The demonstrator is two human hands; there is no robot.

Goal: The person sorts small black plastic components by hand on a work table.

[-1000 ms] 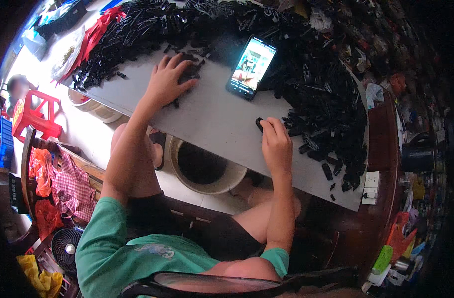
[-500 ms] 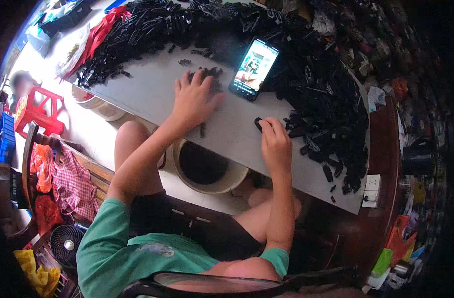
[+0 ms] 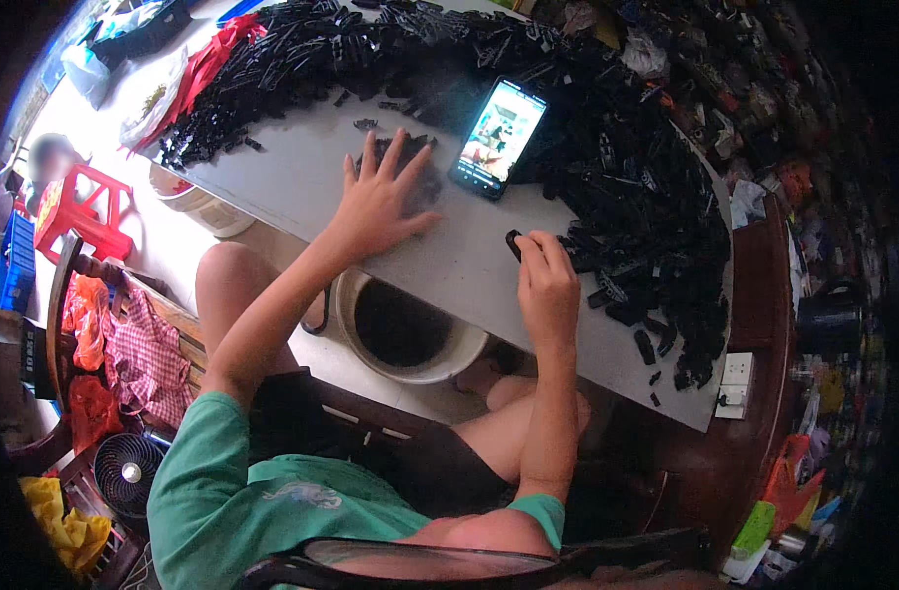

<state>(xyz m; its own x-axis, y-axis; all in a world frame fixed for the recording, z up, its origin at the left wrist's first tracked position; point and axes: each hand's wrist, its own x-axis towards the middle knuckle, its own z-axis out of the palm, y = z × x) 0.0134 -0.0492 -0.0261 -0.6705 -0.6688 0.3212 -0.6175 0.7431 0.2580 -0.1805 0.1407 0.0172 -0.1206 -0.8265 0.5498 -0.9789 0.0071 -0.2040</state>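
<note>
My left hand point(image 3: 376, 205) lies palm down with fingers spread at the light table point(image 3: 297, 182), beside a small cluster of black pieces point(image 3: 423, 187) that it partly covers. It grips nothing that I can see. Nearer the table's right side, my right hand point(image 3: 548, 280) pinches a small, dark, oblong plastic piece point(image 3: 513, 245) between thumb and fingers. What exactly the piece is cannot be made out. A lit phone point(image 3: 499, 140) rests between the hands, farther back, against the heap of black plastic parts point(image 3: 617, 197).
The heap curves along the table's far and right edges. Below the front edge stands a pale bucket point(image 3: 349, 329) with dark contents. To the left are a red stool point(image 3: 81, 218), a person near it, a wooden bench with a checked cloth point(image 3: 145, 349), and a black fan point(image 3: 127, 474).
The fingers of my left hand have spread wider and stretched farther over the cluster. A small dark piece below that palm no longer shows. My right hand stays nearly in place, still pinching its piece.
</note>
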